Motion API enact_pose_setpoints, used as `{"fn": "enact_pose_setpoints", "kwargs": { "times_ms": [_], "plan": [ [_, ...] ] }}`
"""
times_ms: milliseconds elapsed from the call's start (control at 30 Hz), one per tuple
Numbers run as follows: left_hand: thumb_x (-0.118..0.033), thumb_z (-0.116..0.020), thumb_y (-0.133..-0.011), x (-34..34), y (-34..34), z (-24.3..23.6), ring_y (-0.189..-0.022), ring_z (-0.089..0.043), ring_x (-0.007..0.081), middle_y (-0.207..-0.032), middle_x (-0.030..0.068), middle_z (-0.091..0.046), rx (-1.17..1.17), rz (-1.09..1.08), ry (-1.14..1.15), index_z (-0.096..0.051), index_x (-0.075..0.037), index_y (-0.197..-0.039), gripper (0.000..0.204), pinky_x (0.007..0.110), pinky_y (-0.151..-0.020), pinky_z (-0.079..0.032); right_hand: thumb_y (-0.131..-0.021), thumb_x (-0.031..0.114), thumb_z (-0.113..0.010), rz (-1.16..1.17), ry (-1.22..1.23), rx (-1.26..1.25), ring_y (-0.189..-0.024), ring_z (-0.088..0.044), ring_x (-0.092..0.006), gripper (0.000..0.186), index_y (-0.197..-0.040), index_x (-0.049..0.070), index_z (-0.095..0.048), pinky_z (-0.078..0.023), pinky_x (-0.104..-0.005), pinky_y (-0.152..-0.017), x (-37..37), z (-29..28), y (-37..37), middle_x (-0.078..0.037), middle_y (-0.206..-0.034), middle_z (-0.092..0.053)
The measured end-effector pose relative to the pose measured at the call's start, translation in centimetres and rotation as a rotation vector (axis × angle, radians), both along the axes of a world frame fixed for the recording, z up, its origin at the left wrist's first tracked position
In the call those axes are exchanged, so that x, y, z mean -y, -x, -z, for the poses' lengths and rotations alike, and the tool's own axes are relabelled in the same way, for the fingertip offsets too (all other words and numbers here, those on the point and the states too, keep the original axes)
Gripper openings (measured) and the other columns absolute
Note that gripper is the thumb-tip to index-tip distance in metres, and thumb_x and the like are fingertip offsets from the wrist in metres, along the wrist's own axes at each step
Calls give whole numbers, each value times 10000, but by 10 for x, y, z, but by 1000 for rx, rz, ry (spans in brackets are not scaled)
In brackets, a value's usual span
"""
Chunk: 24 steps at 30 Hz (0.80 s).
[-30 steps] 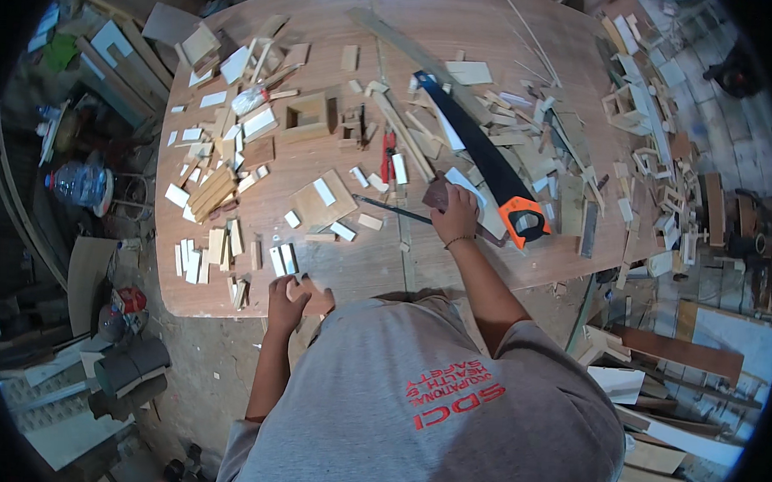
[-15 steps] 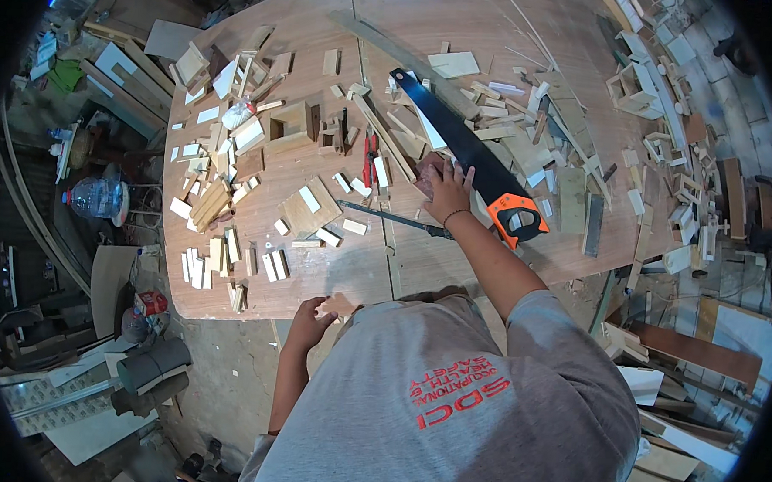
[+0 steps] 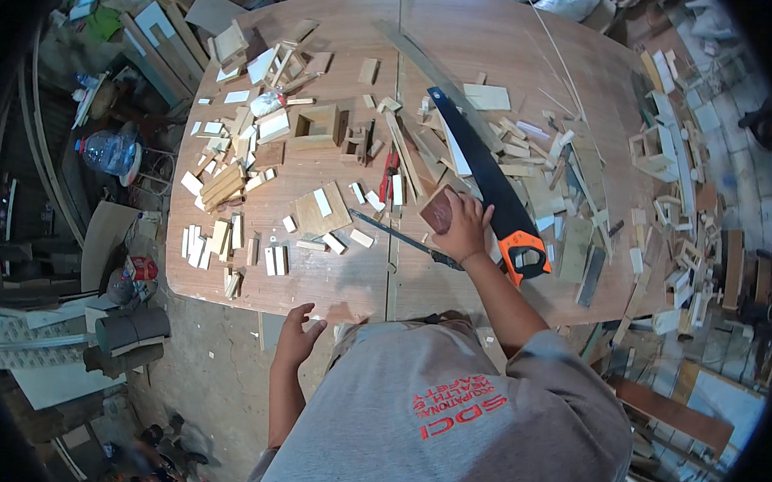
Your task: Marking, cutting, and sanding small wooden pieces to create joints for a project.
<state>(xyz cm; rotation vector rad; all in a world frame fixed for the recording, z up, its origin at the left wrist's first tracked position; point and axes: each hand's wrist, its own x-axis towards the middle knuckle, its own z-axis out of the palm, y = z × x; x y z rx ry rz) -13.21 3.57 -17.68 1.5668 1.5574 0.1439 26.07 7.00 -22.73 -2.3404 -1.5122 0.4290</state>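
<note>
My right hand (image 3: 463, 229) grips a reddish-brown, roughly square piece (image 3: 436, 212) over the table's middle; whether it is wood or sandpaper I cannot tell. Just right of that hand lies a handsaw (image 3: 484, 163) with a black blade and an orange handle. Toward the front left, a thin dark tool like a narrow saw (image 3: 395, 231) rests on the tabletop. Red-handled pliers (image 3: 389, 176) lie farther left. My left hand (image 3: 296, 334) hangs at the table's front edge, fingers apart and holding nothing.
Small wood blocks (image 3: 223, 184) crowd the table's left side, around an open wooden box (image 3: 315, 127). Offcuts (image 3: 530, 157) spread beyond the handsaw. A large clear plastic bottle (image 3: 107, 153) stands off the left edge. Wooden frames (image 3: 655, 152) line the right.
My right hand has lifted and tilted the reddish-brown piece, so more of its face shows. The view has shifted, and my left hand's fingers have spread a little.
</note>
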Motion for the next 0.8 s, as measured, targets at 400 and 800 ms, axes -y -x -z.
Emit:
{"fn": "enact_pose_setpoints", "kwargs": {
  "times_ms": [400,800],
  "plan": [
    [-268,-736,-795,-19,-35,-27,-1120,-548,288,-1264,142,-539,148,29,62,-498,-40,-1277,584,394,-917,-450,-565,214,-850,-225,-566,-443,-1273,-382,-305,973,-1378,56,-340,-265,-486,-1099,11,-78,3,-155,-1331,-393],
    [-529,-839,-556,-97,-85,-75,-1367,-296,263,-1457,156,-325,915,246,74,-249,6,-1449,1197,393,-1130,-197,-640,217,-857,-305,-715,-1361,-1312,-349,-276,1155,-1465,68,-63,-343,-413,-1067,-20,-121,153,-149,-1411,-296]
  ]
}}
